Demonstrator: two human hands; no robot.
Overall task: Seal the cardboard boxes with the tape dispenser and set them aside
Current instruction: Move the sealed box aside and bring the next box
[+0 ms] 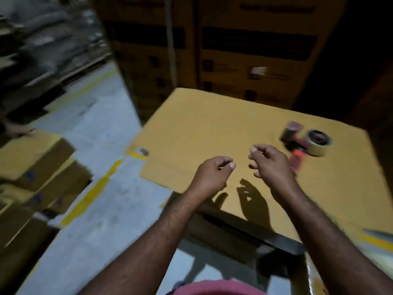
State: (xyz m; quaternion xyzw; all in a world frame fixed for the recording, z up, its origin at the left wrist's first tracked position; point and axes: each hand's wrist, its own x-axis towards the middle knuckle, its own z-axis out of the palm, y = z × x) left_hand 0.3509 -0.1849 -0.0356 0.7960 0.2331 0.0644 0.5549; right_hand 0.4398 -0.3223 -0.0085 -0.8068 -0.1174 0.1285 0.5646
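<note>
Currently both hands are up over the top of a big cardboard box (197, 133) that fills the centre and right of the frame. Left hand (212, 174) hangs just above the near part of the box top, fingers loosely curled, nothing in it. Right hand (271, 165) is just to the right of it, also loosely curled with thumb and forefinger close together, and it holds nothing I can see. The two hands are near each other but not touching; their shadows fall on the cardboard below them. Tape dispenser (306, 143) lies on the box top at right of frame, just beyond the right hand and apart from it, red handle toward the hand, tape roll on the far side; motion-blurred. Stacked boxes (255, 52) form a wall behind, top centre, with dark printed bands. More boxes (34, 165) sit low at left of frame on the grey floor (100, 124), which has yellow lines. Pink garment (214, 288) at bottom edge. Whole frame is blurry, upper left unreadable.
</note>
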